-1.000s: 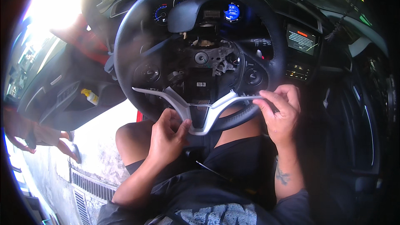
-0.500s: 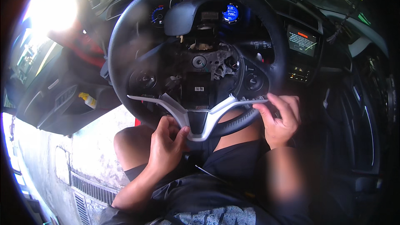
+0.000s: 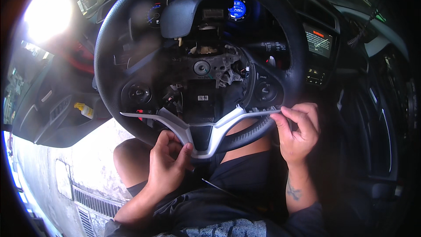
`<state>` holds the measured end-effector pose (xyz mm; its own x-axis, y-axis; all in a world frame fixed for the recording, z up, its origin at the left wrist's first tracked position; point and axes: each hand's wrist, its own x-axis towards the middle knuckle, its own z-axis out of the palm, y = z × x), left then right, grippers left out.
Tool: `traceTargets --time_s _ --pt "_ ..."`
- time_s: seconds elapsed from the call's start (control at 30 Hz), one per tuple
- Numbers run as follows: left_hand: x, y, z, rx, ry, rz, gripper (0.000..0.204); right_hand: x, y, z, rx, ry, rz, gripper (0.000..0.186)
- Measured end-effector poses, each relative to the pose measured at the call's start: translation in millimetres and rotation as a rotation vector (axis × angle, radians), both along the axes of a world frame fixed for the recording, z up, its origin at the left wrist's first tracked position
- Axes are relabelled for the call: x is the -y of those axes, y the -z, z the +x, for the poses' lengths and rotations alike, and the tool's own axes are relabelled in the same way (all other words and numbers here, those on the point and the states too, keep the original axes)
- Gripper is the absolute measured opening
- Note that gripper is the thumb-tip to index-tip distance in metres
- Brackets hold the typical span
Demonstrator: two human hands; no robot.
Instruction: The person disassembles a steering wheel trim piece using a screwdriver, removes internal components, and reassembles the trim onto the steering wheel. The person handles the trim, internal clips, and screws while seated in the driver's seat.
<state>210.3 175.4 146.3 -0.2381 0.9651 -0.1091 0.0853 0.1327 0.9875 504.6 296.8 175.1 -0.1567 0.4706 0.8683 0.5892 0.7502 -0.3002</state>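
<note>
Fingers: left hand [image 3: 169, 166] grips the silver trim [image 3: 199, 125] at its lower centre, right hand [image 3: 298, 134] pinches its right tip; trim now sits closer against the steering wheel [image 3: 109, 39], nearly seated.

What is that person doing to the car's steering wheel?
A person sits in the driver's seat with the steering wheel in front of them. Its middle cover is off, so the metal hub and wires show. The left hand grips the bottom of a silver trim piece shaped like a wide Y. The right hand pinches the tip of the trim's right arm against the rim. The car door stands open.
</note>
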Motion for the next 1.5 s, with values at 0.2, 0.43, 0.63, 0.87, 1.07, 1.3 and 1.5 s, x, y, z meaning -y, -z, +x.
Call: traceTargets --time_s 0.2,0.43,0.63,0.87,1.07,1.3,1.5 --pt "-3 -4 -1 -0.099 0.031 -0.012 0.026 4 -13 0 0.079 0.011 -0.045 0.030" --pt "0 -4 -4 -0.027 0.020 -0.020 0.029 6 -1 5 -0.013 -0.055 -0.142 0.030" --pt "-1 -4 -2 -0.053 0.005 -0.015 0.026 5 -1 7 -0.014 -0.050 -0.125 0.029" --pt "-1 4 -4 -0.052 0.014 -0.012 0.031 2 11 2 -0.107 -0.006 -0.107 0.030" --pt "-1 6 -10 -0.150 0.050 -0.011 0.038 3 19 -1 -0.206 -0.058 -0.150 0.025" --pt "-2 -4 -3 -0.233 0.040 -0.045 0.046 -4 16 -3 -0.233 -0.090 -0.161 0.022" --pt "-1 -12 2 -0.194 0.025 -0.041 0.042 7 4 -11 -0.368 -0.006 -0.328 0.051"
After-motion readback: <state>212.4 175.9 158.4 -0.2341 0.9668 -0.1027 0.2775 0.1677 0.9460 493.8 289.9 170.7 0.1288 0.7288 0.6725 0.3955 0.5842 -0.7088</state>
